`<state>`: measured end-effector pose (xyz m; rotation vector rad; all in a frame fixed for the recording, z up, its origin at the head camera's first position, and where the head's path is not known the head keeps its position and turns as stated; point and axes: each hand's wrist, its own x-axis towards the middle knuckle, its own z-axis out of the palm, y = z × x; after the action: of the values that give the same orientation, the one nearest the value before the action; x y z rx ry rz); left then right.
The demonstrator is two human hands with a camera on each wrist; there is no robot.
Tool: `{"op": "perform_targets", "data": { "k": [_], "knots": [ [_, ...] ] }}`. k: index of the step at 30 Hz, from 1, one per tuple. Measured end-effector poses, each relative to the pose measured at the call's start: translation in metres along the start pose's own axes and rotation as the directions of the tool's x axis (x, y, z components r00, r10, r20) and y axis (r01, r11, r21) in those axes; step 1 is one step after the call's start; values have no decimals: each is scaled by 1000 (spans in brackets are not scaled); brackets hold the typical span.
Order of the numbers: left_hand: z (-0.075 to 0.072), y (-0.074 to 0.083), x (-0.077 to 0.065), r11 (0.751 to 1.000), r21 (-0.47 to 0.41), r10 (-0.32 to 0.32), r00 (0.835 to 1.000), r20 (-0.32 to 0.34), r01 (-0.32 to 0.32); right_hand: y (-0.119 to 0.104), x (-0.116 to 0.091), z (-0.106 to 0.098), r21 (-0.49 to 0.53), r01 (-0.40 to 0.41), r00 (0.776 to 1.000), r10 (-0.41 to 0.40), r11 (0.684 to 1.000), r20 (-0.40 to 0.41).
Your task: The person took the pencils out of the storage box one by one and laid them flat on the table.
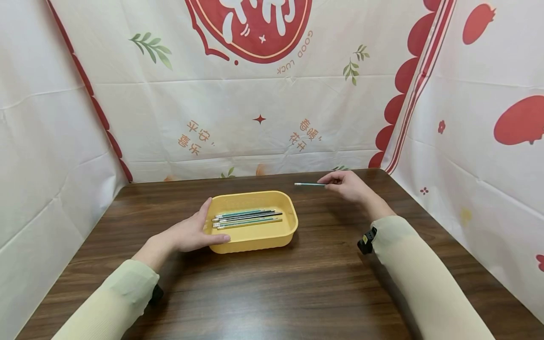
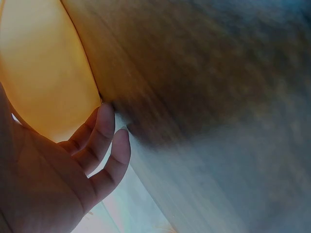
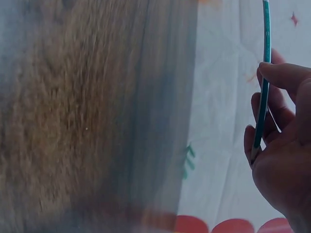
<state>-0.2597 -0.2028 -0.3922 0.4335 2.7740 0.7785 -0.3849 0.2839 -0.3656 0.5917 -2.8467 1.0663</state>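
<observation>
A yellow plastic basket (image 1: 255,244) stands on the table, left of the middle in the head view. Inside it several pencils (image 1: 246,219), green, dark and one yellowish, lie side by side. My left hand (image 1: 191,231) grips the basket's left end, thumb over the front rim and other fingers along the outer wall; the left wrist view shows those fingers bent against the yellow wall (image 2: 46,63). Beyond the basket's right side, my right hand (image 1: 346,185) holds one green pencil (image 3: 265,48) between thumb and fingers, its white eraser end pointing left toward the basket.
The dark wood-grain table (image 1: 272,293) ends at a white printed cloth (image 1: 250,99) hanging along its back edge and both sides. A small black device (image 1: 366,240) sits at the right wrist, below the pale sleeve cuff.
</observation>
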Motion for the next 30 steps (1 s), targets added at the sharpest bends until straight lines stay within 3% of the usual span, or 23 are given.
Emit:
{"op": "perform_targets", "data": {
  "k": [17,30],
  "knots": [
    [0,0,-2,1000,-9,2,1000,-2,-2,35,24,15,-76,-124,980,134,989,144],
    [1,-3,-1,1000,1,-4,1000,-6,4,42,32,26,-108,-194,967,209,975,146]
  ]
}}
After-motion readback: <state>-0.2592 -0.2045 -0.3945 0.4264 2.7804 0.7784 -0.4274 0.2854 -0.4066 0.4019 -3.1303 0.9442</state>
